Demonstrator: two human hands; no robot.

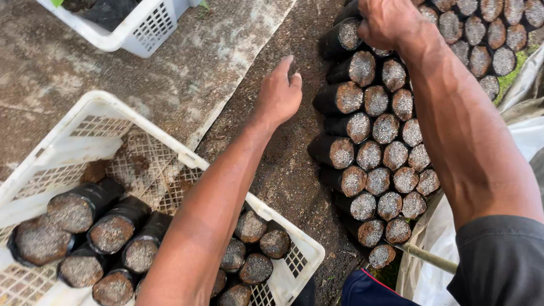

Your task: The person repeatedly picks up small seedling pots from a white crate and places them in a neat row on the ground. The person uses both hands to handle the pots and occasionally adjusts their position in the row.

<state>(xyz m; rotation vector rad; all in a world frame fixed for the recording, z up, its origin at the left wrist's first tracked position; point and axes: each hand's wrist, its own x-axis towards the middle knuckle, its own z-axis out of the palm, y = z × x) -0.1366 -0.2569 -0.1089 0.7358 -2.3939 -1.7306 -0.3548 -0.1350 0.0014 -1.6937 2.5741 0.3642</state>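
2 white crates (pixel 187 156); near one held 14 or so black soil bags (pixel 107 229). Left hand (pixel 280 93) hovered loose-fingered, holding nothing; right hand (pixel 388 22) gripped a bag (pixel 343 37) in the rows.

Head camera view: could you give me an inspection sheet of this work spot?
Surface: bare soil, with a pale sheet at the left.
Job's things: soil-filled black bags packed upright in rows on the ground; more lie in the white crate.
Clutter: second white crate at the top left; white plastic sheeting at the right.
Hands: left hand open, hovering over soil beside the rows; right hand resting on the top bags, grip unclear.
Cables: nothing seen.
Surroundings: green growth beside the rows.
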